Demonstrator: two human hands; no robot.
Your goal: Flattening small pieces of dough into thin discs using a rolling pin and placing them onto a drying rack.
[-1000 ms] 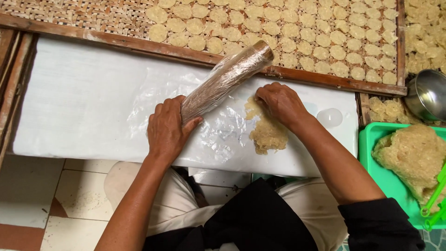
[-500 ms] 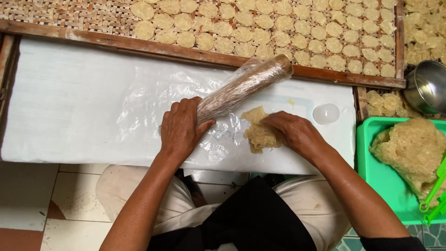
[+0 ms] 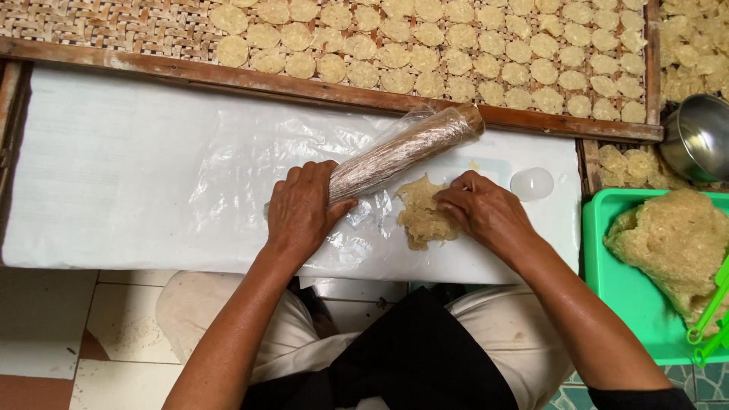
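- Left hand (image 3: 304, 209) curled round the near end of a plastic-wrapped rolling pin (image 3: 406, 149), fingers closed over it, thumb side against the wrap.
- Pin lies tilted on the board, far end up-right, close to the wooden frame (image 3: 319, 89).
- Right hand (image 3: 486, 212) palm down, fingertips (image 3: 449, 199) drawn together and pinching the right edge of the dough lump (image 3: 422, 215).
- Dough lump: pale, stringy, uneven; sits on the clear plastic sheet (image 3: 228, 175), between the two hands, just below the pin. Can't tell if pin and dough touch.
- Plastic sheet is crumpled, spread over the white board (image 3: 99, 175) across the person's lap.
- Small clear round disc (image 3: 531, 184) on the board, just right of the right hand, apart from it.
- Beyond the frame: woven bamboo tray (image 3: 91, 26) with rows of flat round dough discs (image 3: 456, 53) laid out.
- Right side: green plastic tray (image 3: 615, 281) holding a big mass of the same dough (image 3: 672, 243); green tongs (image 3: 710, 323) at its right edge.
- Metal bowl (image 3: 702, 137) at top right, above the green tray.
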